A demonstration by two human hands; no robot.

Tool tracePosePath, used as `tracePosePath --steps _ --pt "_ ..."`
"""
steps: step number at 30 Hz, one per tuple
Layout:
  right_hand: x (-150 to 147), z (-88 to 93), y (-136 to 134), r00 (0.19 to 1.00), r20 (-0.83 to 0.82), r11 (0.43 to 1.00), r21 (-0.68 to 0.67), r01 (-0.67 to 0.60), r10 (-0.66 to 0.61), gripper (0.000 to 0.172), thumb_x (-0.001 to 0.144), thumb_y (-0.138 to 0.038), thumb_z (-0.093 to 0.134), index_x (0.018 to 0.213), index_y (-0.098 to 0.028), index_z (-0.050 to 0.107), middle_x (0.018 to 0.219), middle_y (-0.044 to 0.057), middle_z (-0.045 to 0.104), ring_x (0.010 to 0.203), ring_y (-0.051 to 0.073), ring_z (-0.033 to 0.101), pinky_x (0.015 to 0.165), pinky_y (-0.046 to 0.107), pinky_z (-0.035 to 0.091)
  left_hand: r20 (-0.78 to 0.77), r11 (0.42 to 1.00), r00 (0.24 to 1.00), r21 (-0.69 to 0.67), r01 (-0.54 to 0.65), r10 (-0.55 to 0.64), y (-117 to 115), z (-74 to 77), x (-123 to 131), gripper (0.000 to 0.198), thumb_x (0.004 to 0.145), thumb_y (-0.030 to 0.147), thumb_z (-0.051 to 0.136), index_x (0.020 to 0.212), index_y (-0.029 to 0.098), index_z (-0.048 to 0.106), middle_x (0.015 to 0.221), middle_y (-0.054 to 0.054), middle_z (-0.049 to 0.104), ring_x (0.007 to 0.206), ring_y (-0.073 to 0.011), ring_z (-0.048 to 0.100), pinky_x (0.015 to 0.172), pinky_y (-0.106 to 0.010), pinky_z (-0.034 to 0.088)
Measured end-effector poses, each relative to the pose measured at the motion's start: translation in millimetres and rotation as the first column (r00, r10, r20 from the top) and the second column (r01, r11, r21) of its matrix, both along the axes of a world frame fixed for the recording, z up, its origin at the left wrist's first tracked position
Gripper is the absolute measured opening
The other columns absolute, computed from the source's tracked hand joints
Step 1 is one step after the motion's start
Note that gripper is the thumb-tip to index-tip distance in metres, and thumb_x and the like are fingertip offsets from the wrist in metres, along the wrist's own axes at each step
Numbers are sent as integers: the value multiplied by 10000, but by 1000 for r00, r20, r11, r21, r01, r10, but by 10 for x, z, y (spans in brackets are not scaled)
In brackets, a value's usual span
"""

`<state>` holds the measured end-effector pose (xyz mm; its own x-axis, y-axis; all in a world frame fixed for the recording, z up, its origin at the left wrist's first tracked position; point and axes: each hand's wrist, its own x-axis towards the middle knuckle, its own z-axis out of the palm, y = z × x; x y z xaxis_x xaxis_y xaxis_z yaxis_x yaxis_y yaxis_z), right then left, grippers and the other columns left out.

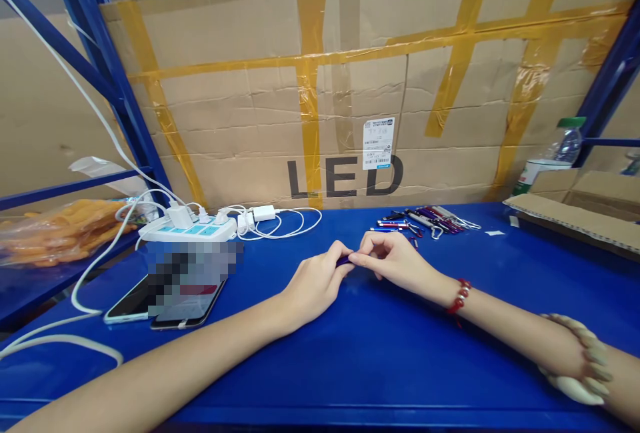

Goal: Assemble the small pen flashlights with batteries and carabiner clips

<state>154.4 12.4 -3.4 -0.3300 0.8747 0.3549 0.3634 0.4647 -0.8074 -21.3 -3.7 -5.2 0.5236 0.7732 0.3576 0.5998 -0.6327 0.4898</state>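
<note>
Both of my hands meet at the middle of the blue table (380, 353). My left hand (315, 283) is curled, its fingertips pinched on one end of a small dark purple pen-like piece (344, 260). My right hand (395, 259) pinches the other end with thumb and forefinger, the other fingers bent. A red bead bracelet (459, 296) circles my right wrist, and a chunky pale bead bracelet (580, 359) sits further up that forearm. Behind the hands lies a small heap of similar pens and metal clips (425, 219).
A white power strip (187, 227) with chargers and white cables sits at the left, two phones (165, 303) in front of it. A taped cardboard sheet marked LED (345, 106) backs the table. At the right stand a cardboard box (575, 209) and a water bottle (553, 156).
</note>
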Motion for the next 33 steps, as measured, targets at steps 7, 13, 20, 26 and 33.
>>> tracePosePath --steps 7,13,20,26,33 --pt "4 3 -7 1000 9 1000 -11 7 -7 371 687 -503 644 611 -169 502 518 -28 524 403 70 456 405 201 329 6 1000 1000 12 5 -5 -4 -8 -2 92 903 260 367 949 232 442 929 -9 651 794 -180 633 665 -270 449" --pt "9 -2 -6 1000 4 1000 6 2 -2 367 688 -498 648 612 -168 505 504 -37 516 398 67 454 399 195 323 9 1000 1000 13 0 0 -5 -1 -3 99 902 263 370 950 232 450 919 -11 653 783 -178 635 657 -268 454" --pt "12 -8 2 1000 8 1000 -10 1 0 358 697 -490 644 613 -169 510 491 -40 504 400 70 450 406 198 320 -14 999 1000 27 -19 19 -5 -1 0 137 907 272 362 1008 237 448 973 -21 662 845 -195 644 697 -291 475" --pt "11 -7 -3 1000 1 1000 -18 9 -9 349 704 -483 637 609 -168 522 449 -53 472 391 68 438 401 191 302 -19 999 1000 54 2 -1 -4 4 -1 268 916 273 349 1178 268 404 1078 -21 643 931 -204 629 773 -313 468" --pt "-12 6 -21 998 27 998 19 56 -56 371 712 -504 622 595 -166 525 428 -46 475 400 74 438 410 191 310 -33 997 999 73 19 -16 -3 9 -3 197 920 248 334 1041 239 489 983 -5 645 841 -173 614 703 -266 447"
